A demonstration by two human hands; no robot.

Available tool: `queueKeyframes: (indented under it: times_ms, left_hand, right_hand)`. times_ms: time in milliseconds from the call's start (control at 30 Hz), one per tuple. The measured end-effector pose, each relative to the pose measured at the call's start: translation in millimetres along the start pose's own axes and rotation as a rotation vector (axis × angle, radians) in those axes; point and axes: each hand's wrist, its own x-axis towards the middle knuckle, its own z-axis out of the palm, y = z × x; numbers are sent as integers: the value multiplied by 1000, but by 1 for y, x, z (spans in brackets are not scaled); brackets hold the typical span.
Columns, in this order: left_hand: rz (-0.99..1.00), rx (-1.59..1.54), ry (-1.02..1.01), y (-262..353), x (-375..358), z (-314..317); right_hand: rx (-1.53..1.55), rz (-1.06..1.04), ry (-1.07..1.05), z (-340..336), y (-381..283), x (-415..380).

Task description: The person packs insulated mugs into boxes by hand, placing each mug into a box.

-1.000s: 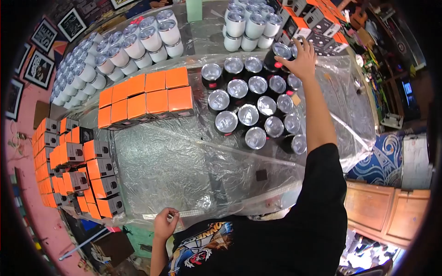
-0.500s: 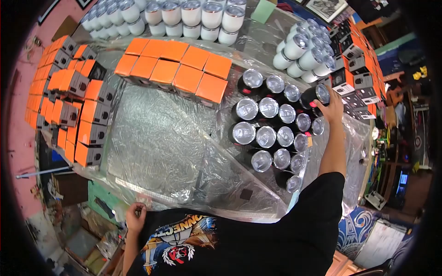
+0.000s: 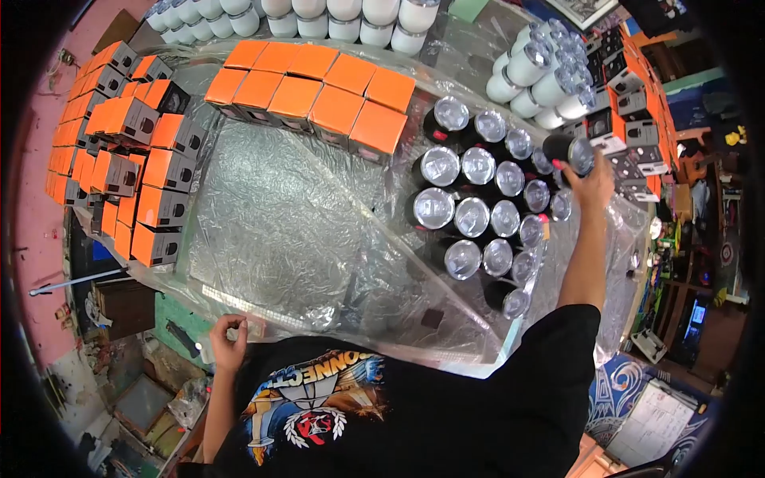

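Note:
My right hand (image 3: 591,185) is wrapped round a black tumbler (image 3: 562,150) with a clear lid, at the far right of the group of black tumblers. The held tumbler is tilted, its lid toward the right. Several other black tumblers with clear lids, such as a front one (image 3: 514,303), stand close together to the left of that hand. My left hand (image 3: 229,341) hovers by the table's near left edge, with curled fingers and the thumb near the fingertips. Nothing shows in it.
A block of orange-topped boxes (image 3: 319,92) sits at the table's back middle. More orange and grey boxes (image 3: 163,171) are stacked at the left, others (image 3: 629,103) at the right. White tumblers (image 3: 343,24) line the back, with another cluster (image 3: 530,72) back right. Clear plastic sheeting (image 3: 271,215) covers the table.
The whole view has shifted slightly. My right hand has moved a little to the right with the tumbler, and another lid shows beside it. My left hand has risen slightly, still curled.

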Motion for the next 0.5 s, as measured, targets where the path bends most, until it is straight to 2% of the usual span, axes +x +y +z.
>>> queueKeyframes:
  times_ms: [133,200,233,333,400,500]
  left_hand:
    - [36,-53,18,2,9,8]
    - [168,-18,-43,12,22,16]
    - [162,-50,-103,26,29,20]
    - [324,-69,-263,57,57,44]
    - [485,-118,-371,80,74,67]
    - [700,-215,-532,129,86,100]
  right_hand:
    - [35,-62,101,-61,-18,-16]
    - [175,-156,181,-104,-40,-41]
    - [222,-169,124,-130,-55,-55]
    - [459,-172,-53,-194,-116,-107]
    - [649,-199,-220,-211,-150,-143]
    - [713,-140,-365,-207,-211,-211]
